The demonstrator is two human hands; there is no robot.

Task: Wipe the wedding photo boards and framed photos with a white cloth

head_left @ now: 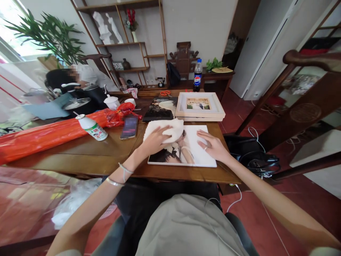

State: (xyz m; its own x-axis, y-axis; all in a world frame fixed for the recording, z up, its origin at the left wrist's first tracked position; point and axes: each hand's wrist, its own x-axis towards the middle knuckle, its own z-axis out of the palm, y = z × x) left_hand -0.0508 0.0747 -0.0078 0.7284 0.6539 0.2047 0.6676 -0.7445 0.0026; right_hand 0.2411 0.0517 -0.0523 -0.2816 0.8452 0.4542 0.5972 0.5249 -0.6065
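Observation:
A photo panel (188, 153) showing a couple lies flat near the table's front edge, right before me. My left hand (157, 138) presses a white cloth (170, 128) onto its upper left part, fingers over the cloth, which hides that corner. On the panel's pale right side rests my right hand (211, 144), fingers stretched out and holding nothing. Just behind the panel are a white-framed picture (198, 113) and, to its left, a dark photo album or print (161, 108).
A phone (129, 127), a white bottle (92, 127) and a long red-wrapped roll (64, 128) lie left on the table (117, 156). A cola bottle (197, 76) stands behind the frame. Orange-handled scissors (165, 93) lie at the back. A person's head shows beyond the pots.

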